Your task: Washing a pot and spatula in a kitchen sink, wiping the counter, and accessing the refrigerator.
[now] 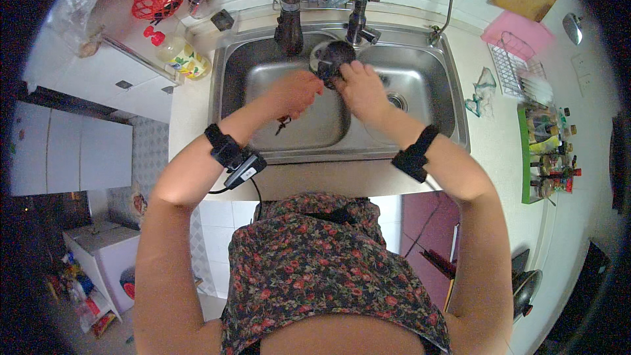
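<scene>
My left hand (296, 93) is over the left basin of a steel double sink (276, 133), blurred, its fingers curled close to a round dark object (335, 56) with a pale rim. A small dark item (282, 125) shows just below this hand; whether it is held cannot be told. My right hand (362, 84) lies over the sink's divider, its fingertips on the lower right edge of the round object. What the round object is exactly is not plain. A dark faucet head (290, 34) hangs above the left basin, just left of it.
A soap bottle with a red pump (185, 59) stands left of the sink. Behind are a second faucet (357, 24) and a wire rack (315, 0) holding a cloth. To the right are a thin curved tap (448, 5), a wire dish rack (512, 66) and a green-edged bottle rack (525, 158).
</scene>
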A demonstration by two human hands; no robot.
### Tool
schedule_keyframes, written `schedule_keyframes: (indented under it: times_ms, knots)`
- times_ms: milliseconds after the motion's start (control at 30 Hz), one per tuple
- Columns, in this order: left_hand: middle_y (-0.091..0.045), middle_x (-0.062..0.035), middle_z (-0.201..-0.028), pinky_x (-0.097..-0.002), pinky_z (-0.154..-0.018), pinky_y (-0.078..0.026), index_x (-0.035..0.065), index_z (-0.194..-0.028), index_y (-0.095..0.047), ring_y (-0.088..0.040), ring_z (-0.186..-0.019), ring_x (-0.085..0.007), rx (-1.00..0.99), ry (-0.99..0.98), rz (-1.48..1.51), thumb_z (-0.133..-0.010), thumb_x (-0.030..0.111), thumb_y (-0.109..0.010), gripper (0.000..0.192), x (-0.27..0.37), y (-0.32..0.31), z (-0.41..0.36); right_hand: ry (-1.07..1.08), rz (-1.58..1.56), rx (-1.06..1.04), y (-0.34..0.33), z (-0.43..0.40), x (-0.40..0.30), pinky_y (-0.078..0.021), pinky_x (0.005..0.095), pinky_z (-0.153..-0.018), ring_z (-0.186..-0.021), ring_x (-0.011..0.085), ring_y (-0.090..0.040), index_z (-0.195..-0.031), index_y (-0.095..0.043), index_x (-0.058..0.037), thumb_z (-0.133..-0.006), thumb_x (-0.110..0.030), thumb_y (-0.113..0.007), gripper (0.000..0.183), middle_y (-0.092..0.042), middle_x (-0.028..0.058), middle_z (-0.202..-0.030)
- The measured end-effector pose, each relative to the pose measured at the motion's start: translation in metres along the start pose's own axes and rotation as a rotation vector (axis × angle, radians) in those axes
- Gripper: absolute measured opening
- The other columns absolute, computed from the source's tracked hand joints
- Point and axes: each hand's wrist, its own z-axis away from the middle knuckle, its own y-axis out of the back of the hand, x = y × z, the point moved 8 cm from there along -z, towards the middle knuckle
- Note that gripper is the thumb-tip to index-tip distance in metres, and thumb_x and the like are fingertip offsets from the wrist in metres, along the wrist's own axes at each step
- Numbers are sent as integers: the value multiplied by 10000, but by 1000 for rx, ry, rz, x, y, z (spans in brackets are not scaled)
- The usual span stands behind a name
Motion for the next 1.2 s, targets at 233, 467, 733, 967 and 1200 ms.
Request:
schedule_keyframes:
  times_ms: [233, 467, 733, 967, 1200]
  knots:
    - [-564, -197, -775, -427, -565, -456, -28, -838, -524, -565, -685, -345, -251, 31, -703, -772, 88, -447, 154, 7, -34, 4, -434, -1117, -296, -29, -4, 23, -467, 396, -705, -813, 353, -541, -821, -585, 0, -576, -21, -515, 256, -566, 175, -845]
    - [-583, -208, -806, -421, -624, -465, -13, -856, -523, -571, -778, -362, 136, 54, -257, -701, 61, -535, 172, -32, -25, 23, -1068, -2537, 28, -53, -2, 11, -476, 354, -709, -787, 265, -553, -960, -490, 10, -578, 101, -412, 400, -544, 110, -850]
    - [-436, -6, -562, -248, -359, -296, 77, -745, -473, -362, -413, -125, -34, 679, 1216, -835, 190, -457, 145, -90, -23, 62, -633, -952, 133, -60, -14, 116, -442, 375, -759, -851, 323, -552, -1076, -546, -60, -631, 23, -478, 457, -572, 180, -966]
    - [-354, 47, -512, -201, -298, -194, 132, -741, -447, -271, -355, -54, 13, 710, 1324, -861, 266, -395, 188, -86, -20, 65, -422, -525, -64, -63, -33, 136, -384, 376, -841, -970, 343, -502, -1002, -562, -52, -641, 25, -426, 393, -540, 192, -1008]
    - [-325, 50, -538, -187, -330, -201, 120, -736, -416, -269, -398, -39, -173, 667, 1478, -873, 270, -371, 208, -81, -20, 71, -487, -421, -135, -54, -12, 116, -432, 406, -805, -923, 330, -542, -1025, -578, -89, -643, -40, -475, 399, -580, 182, -968]
